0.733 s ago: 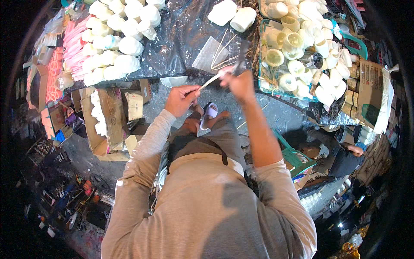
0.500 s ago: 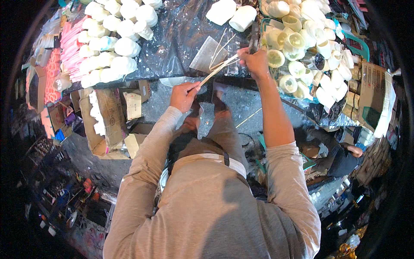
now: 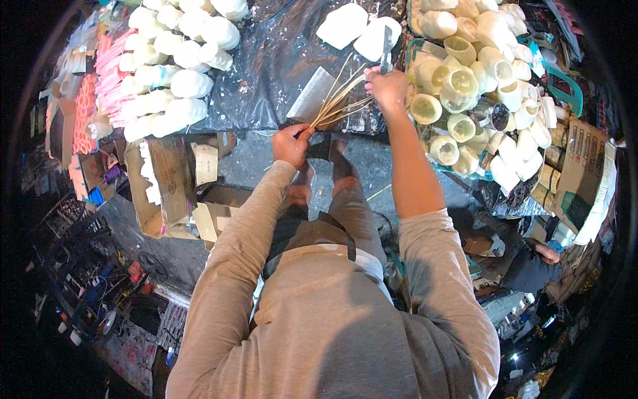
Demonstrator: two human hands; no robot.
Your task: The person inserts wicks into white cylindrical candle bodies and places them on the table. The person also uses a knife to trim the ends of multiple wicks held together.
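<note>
You are leaning over a wide sheet of dark plastic (image 3: 266, 73) that is covering the work surface in front of you. White foam shapes (image 3: 176, 80) are lying in rows on its left part, and pale cup-shaped pieces (image 3: 458, 86) are piling up in a basket at the right. An open cardboard box (image 3: 163, 186) is sitting on the floor at your left, below the sheet's edge. 2 rounded white blocks (image 3: 359, 30) are resting at the top, just beside your right hand.

A bundle of thin bamboo strips (image 3: 339, 100) is spanning the gap between your hands, fanning out toward the right. Your left hand (image 3: 291, 143) is closing tightly around the gathered lower ends. Your right hand (image 3: 387, 86) is curling shut around the handle of a knife (image 3: 386, 50), blade pointing up and away from you; it seems to be pressing on the strips' spread ends too, though the view is too small to be sure.
</note>
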